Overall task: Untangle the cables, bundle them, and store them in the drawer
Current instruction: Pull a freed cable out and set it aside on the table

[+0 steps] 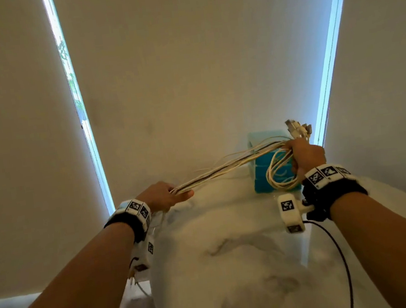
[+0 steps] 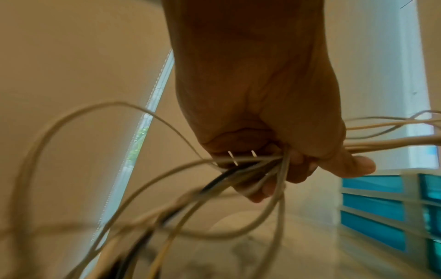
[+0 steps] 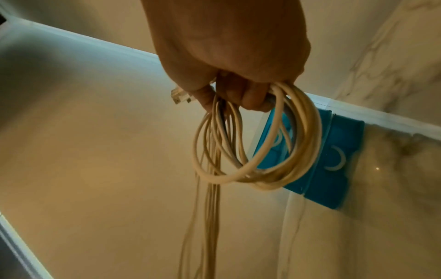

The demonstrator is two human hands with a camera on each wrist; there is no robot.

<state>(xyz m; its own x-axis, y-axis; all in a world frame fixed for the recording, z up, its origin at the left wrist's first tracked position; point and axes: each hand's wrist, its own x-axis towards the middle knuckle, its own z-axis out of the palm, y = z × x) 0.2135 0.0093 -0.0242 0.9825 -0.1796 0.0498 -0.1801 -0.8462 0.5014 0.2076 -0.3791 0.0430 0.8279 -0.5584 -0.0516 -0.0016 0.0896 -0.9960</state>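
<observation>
Hands: two, both raised above the marble table [image 1: 236,265].
Left hand [image 1: 162,196]: its fingers are curling round the straight run of cables [image 1: 224,168], the thumb lying along them; loose ends are trailing below, blurred in the left wrist view.
Right hand [image 1: 306,154]: its fingers are clenching round a coil [image 1: 279,170] of cream loops, with the plugs [image 1: 298,128] sticking up above the fist.
Cables: one bundle, mostly cream with at least one black strand; the exact count is impossible to tell.
Drawer unit [image 1: 263,174]: one, blue-fronted, standing on the table's far edge behind the coil; three drawer fronts are showing in the left wrist view, others being cut off.
Wrist bands: two, each bearing square black-and-white markers; no readable writing.
</observation>
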